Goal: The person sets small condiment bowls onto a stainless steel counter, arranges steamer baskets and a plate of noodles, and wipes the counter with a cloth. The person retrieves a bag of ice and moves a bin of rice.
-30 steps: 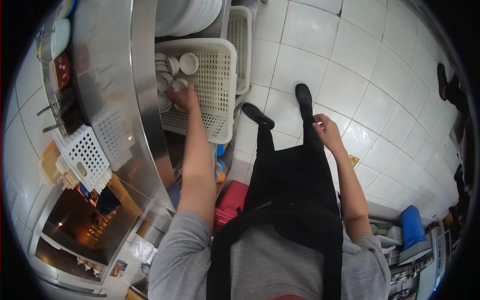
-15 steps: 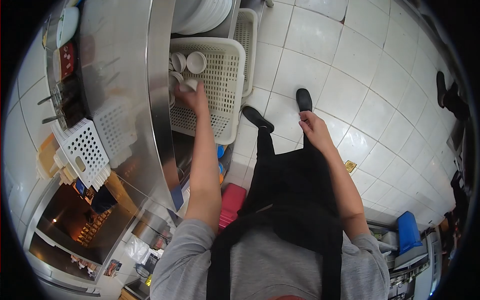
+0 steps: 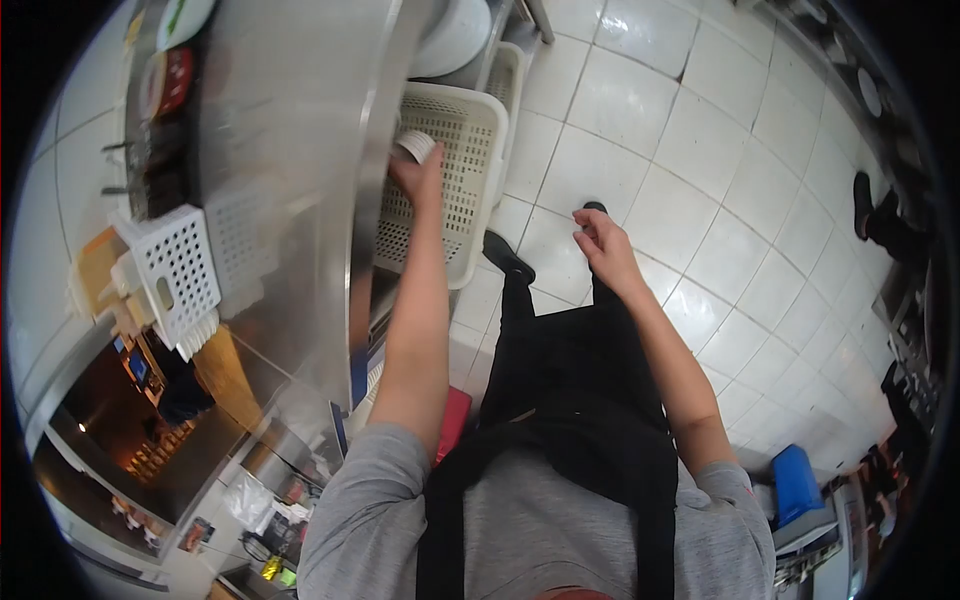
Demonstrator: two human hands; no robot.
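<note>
My left hand is inside a cream perforated plastic basket, below the edge of the steel counter. It is closed on a small stack of white bowls, whose rims show above the fingers. The counter edge hides the basket's left side. My right hand hangs over the floor in front of my legs, fingers loosely bent and apart, with nothing in it.
A steel counter runs along the left, carrying a white perforated basket. White plates sit beyond the cream basket, and a second basket stands beside it. Another person's dark shoe shows at the right.
My left hand has gathered white bowls into a stack, and the loose bowls seen earlier no longer show. My right hand's fingers have loosened. The view has shifted, with some blur.
</note>
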